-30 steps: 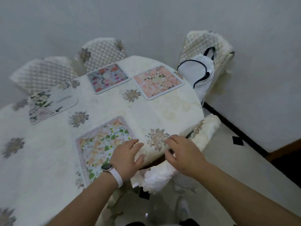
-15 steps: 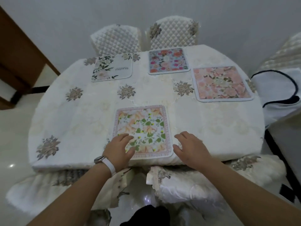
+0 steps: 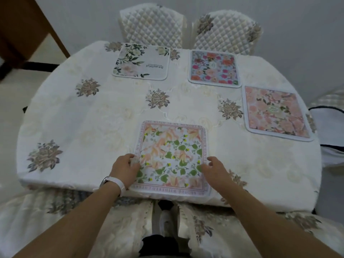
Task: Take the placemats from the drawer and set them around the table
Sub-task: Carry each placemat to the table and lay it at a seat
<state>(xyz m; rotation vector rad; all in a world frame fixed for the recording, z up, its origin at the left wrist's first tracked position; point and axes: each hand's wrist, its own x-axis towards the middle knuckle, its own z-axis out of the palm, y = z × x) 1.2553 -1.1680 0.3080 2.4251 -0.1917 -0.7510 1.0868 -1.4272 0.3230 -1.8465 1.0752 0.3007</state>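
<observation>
Four square floral placemats lie on the oval table [image 3: 83, 118], which has a cream embroidered cloth. The nearest placemat [image 3: 173, 155], with green leaves and peach flowers, sits at the front edge. My left hand [image 3: 124, 169], with a white watch strap on the wrist, curls its fingers on that mat's left edge. My right hand [image 3: 216, 171] rests with fingers apart on its right edge. A white "Beautiful" placemat [image 3: 141, 62] and a blue rose placemat [image 3: 214, 68] lie at the far side. A pink placemat [image 3: 275, 112] lies at the right.
Two quilted chairs [image 3: 152, 27] [image 3: 226, 32] stand behind the table against the wall. A white bag with black trim [image 3: 329, 127] hangs at the right. Cloth-covered chair seats [image 3: 65, 220] sit below the front edge. Brown wooden furniture [image 3: 20, 25] is at the far left.
My view has swung left, from the table's right end to square on the table. My hands have moved apart, from the mat's near right corner to its left and right edges.
</observation>
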